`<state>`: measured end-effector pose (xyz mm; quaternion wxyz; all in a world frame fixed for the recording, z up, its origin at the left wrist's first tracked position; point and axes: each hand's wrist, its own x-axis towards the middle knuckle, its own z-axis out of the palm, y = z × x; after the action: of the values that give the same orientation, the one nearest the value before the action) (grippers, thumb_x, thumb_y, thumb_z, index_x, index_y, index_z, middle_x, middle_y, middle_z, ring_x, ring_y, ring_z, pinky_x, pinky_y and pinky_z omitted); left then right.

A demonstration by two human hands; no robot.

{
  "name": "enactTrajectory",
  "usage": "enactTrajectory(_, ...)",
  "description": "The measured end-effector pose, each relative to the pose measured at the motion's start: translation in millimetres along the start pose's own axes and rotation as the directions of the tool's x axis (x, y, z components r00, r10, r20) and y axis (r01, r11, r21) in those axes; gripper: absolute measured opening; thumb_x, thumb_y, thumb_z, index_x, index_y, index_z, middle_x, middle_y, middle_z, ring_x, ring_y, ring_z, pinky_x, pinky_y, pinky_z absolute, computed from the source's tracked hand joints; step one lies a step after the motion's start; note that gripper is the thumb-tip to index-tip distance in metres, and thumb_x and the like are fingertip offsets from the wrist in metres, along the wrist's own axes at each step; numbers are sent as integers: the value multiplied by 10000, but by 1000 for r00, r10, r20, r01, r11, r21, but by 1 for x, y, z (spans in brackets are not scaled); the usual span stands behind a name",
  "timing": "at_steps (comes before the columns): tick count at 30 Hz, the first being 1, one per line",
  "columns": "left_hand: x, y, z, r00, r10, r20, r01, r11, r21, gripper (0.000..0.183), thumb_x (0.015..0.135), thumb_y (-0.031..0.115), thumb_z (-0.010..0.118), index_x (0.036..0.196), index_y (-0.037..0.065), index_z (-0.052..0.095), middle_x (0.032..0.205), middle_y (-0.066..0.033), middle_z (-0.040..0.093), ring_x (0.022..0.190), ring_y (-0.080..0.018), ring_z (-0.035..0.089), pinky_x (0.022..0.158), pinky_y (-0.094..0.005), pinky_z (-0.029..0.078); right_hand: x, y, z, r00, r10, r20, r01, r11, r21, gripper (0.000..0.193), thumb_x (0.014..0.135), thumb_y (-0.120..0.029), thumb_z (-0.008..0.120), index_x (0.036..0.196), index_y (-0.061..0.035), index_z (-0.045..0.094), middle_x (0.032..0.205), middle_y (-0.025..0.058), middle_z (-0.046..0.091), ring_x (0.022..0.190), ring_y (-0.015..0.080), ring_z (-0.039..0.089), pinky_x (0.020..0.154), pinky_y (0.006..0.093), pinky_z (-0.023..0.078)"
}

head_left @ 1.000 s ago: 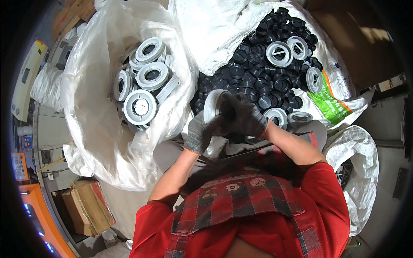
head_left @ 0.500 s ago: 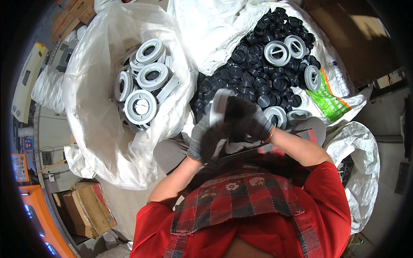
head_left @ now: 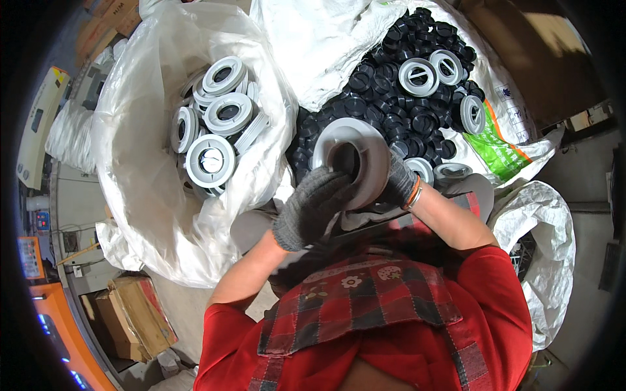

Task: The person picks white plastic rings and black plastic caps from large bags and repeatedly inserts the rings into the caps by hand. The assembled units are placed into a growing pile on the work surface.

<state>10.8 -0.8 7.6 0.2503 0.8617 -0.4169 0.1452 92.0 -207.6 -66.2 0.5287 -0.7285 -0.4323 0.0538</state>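
In front of my lap, a grey plastic ring [head_left: 373, 156] is tilted with its round opening toward me. My right hand [head_left: 399, 181], in a dark knit glove, grips it from the right; most of its fingers are hidden behind the ring. My left hand [head_left: 314, 203], also gloved, lies against the ring's lower left, with its fingers reaching over the edge of the opening. Whether something small sits inside the opening or under those fingers cannot be made out. Just beyond the hands spreads a heap of black round plastic caps [head_left: 372, 98], with several grey rings [head_left: 418, 77] on it.
To the left, a big clear plastic bag [head_left: 150, 215] holds a pile of similar grey rings [head_left: 210, 161]. A white woven sack [head_left: 313, 45] lies under and behind the caps. Another white sack [head_left: 548, 260] stands at my right. Cardboard boxes [head_left: 147, 316] sit at the lower left.
The grey ring has turned from edge-on to showing its opening. My left hand has shifted onto its lower left side, and my right hand has moved behind its right side.
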Motion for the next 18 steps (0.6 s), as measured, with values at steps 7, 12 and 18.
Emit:
enactTrajectory(7, -37, -60, -70, 812, -358, -461, 542, 755, 368, 642, 774, 144, 720, 1332, -16, 447, 1311, -214, 502, 1208, -380, 478, 1046, -428, 350, -43, 74, -64, 718, 679, 152, -160, 374, -914, 732, 723, -358, 728, 1323, -67, 426, 1086, 193, 601, 959, 379, 607, 838, 452, 494)
enactTrajectory(12, -14, -35, -52, 639, -699, -320, 684, 707, -178, 775, 757, 281, 769, 1352, -44, 393, 1336, -238, 448, 1247, -345, 437, 1064, -400, 331, -90, 125, -65, 515, 826, 229, -248, 399, -883, 621, 702, -277, 703, 1220, 3, 504, 1067, 243, 620, 978, 363, 625, 829, 434, 515)
enactTrajectory(18, 13, 1, 14, 954, -250, 168, 245, 968, 49, 636, 674, 244, 767, 1229, 29, 543, 1339, -168, 473, 1269, -378, 394, 1028, -458, 346, -37, 85, -55, 679, 709, 193, -316, 519, -794, 434, 641, -403, 714, 821, -9, 690, 804, 210, 667, 779, 354, 659, 700, 450, 530)
